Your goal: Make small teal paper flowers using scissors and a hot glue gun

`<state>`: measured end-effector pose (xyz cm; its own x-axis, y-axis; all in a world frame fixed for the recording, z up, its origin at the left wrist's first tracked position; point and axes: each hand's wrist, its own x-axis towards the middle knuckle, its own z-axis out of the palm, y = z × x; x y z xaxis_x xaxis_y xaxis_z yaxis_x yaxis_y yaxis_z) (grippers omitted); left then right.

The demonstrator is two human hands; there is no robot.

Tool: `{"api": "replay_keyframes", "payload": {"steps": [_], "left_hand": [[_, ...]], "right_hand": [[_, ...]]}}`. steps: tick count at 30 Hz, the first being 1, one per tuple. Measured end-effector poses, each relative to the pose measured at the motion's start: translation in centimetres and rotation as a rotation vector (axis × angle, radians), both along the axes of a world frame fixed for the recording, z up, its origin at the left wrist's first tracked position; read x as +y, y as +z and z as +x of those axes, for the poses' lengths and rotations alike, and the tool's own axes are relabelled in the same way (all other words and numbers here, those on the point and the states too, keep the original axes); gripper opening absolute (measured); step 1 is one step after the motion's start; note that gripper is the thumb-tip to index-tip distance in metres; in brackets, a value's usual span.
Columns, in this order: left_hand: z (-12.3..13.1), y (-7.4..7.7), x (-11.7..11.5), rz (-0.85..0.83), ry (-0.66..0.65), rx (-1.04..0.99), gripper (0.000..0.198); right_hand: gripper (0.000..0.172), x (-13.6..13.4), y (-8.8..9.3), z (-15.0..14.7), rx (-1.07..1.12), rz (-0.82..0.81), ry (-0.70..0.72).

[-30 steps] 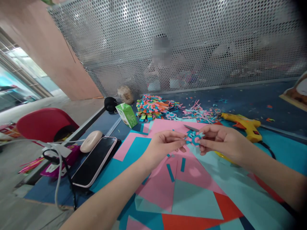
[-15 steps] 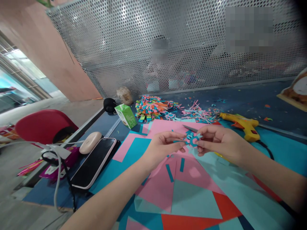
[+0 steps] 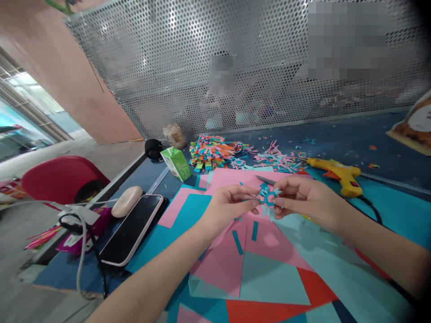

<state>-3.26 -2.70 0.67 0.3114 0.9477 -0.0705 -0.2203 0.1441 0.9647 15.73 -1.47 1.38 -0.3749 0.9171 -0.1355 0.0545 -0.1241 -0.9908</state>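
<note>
Between my two hands is a small paper flower [image 3: 268,197] in blue, pale teal and pink, with looped strips on it. The fingertips of my left hand [image 3: 235,200] pinch its left edge. My right hand [image 3: 298,196] grips the right side between thumb and fingers. A grey pointed blade [image 3: 265,180] sticks out leftward behind my right fingers; I cannot tell whether that hand holds it. Below the hands, short blue paper strips [image 3: 237,242] lie on pink paper sheets [image 3: 222,269].
A yellow glue gun [image 3: 340,174] lies at the right. Fringed paper flowers [image 3: 210,152] and paper scraps [image 3: 278,158] are heaped at the back, before a perforated metal screen [image 3: 161,80]. Leftward are a green carton [image 3: 176,164], a phone [image 3: 134,229] and cables [image 3: 81,251].
The flower has turned slightly in my fingers, and its pale teal lower part shows more. My hands stay in nearly the same place.
</note>
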Motion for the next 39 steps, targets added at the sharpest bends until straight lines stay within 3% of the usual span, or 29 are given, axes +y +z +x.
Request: {"api": "replay_keyframes", "payload": {"steps": [16,32,39], "left_hand": [[-0.23,-0.05,0.12,0.008,0.035,0.087,0.023],[-0.05,0.01,-0.15,0.031,0.014,0.002,0.025],[-0.08,0.04,-0.19,0.065,0.026,0.058,0.029]], "right_hand": [[0.032,0.05,-0.32,0.33,0.048,-0.037,0.023],[0.034,-0.06,-0.21,0.13,0.039,-0.035,0.002],[0.035,-0.16,-0.02,0.08,0.015,-0.023,-0.014]]}}
